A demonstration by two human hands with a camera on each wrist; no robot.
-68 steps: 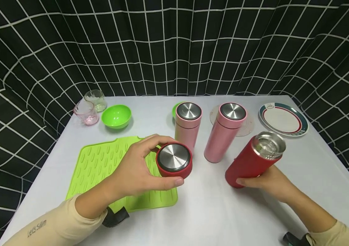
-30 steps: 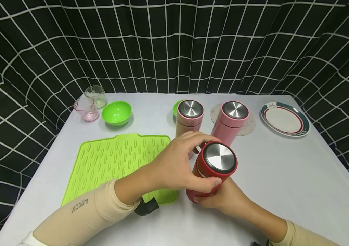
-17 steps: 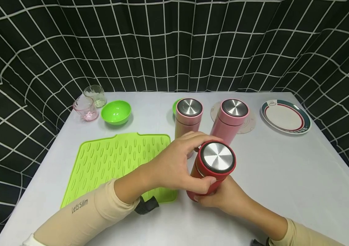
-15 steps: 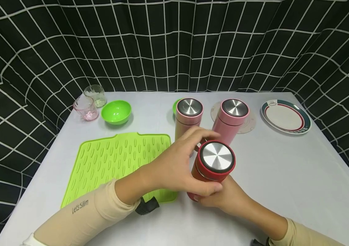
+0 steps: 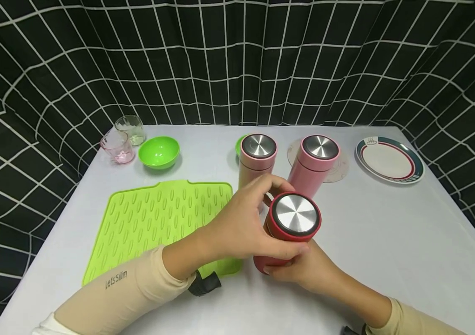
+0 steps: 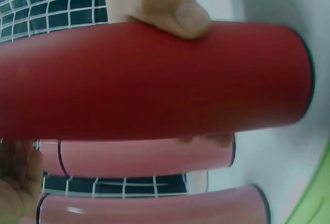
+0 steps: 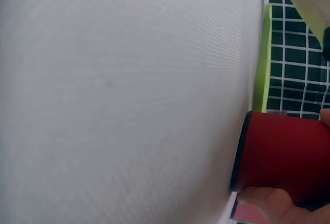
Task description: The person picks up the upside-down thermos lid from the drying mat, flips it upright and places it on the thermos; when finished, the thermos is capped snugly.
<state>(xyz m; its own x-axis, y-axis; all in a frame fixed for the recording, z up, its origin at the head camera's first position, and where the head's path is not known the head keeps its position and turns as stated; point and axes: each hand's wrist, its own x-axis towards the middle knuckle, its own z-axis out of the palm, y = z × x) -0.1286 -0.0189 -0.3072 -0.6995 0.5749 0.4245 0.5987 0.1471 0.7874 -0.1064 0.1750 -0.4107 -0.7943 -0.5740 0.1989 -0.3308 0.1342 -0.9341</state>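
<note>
A red thermos bottle (image 6: 154, 80) stands near the middle of the white table in front of me, its steel-topped lid (image 5: 296, 214) seated on its mouth. My left hand (image 5: 246, 228) curls round the lid, thumb along the near side and fingers behind. Lower down, my right hand (image 5: 310, 270) grips the bottle's body; the right wrist view has its thumb (image 7: 268, 201) close to the base. Just behind are two pink thermos bottles (image 5: 258, 160) with steel-topped lids, the left one partly hidden by my left hand.
To the left lies a green ridged mat (image 5: 149, 223). Farther back are a green bowl (image 5: 159, 152), two glass cups (image 5: 118, 148) and another green bowl (image 5: 238, 144), mostly hidden. A round pale coaster (image 5: 338, 171) and a rimmed plate (image 5: 388, 159) lie at the back right.
The red lid and open bottle, held apart at first, have come together in the middle, lid on top. Since then my left fingers have shifted round the lid while my right hand stays put.
</note>
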